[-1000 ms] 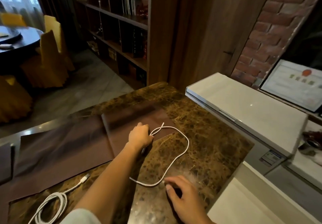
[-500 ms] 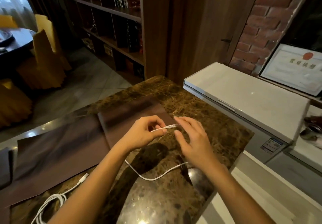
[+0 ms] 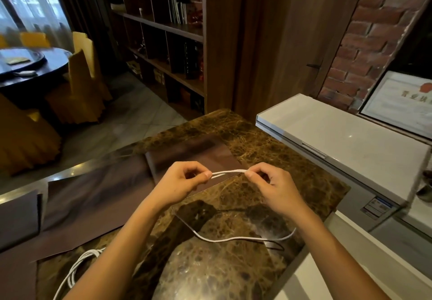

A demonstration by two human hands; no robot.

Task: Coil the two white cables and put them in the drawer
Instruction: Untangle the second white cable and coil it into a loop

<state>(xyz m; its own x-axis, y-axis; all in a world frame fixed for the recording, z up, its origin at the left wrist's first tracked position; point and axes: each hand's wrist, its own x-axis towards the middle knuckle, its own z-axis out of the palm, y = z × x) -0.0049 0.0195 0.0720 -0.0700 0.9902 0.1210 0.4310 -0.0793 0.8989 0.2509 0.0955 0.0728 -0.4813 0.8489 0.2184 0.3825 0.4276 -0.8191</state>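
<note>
Above the brown marble counter (image 3: 268, 150), a white cable (image 3: 228, 173) is stretched doubled between my two hands. My left hand (image 3: 180, 183) pinches one end of the doubled span and my right hand (image 3: 268, 185) pinches the other. The rest of that cable hangs down and trails in a slack curve across the counter below my wrists. A second white cable (image 3: 77, 269), coiled into loops, lies at the lower left, partly behind my left forearm. No drawer can be made out.
Dark brown mats (image 3: 98, 197) cover the left part of the counter. A white chest-like appliance (image 3: 346, 145) stands to the right, a framed certificate (image 3: 397, 105) behind it. Bookshelves (image 3: 168, 42) and a round table (image 3: 30, 66) with yellow chairs lie beyond.
My right hand has left the counter and taken hold of the cable near my left hand. Both hands have lifted it and drawn apart, stretching a doubled span.
</note>
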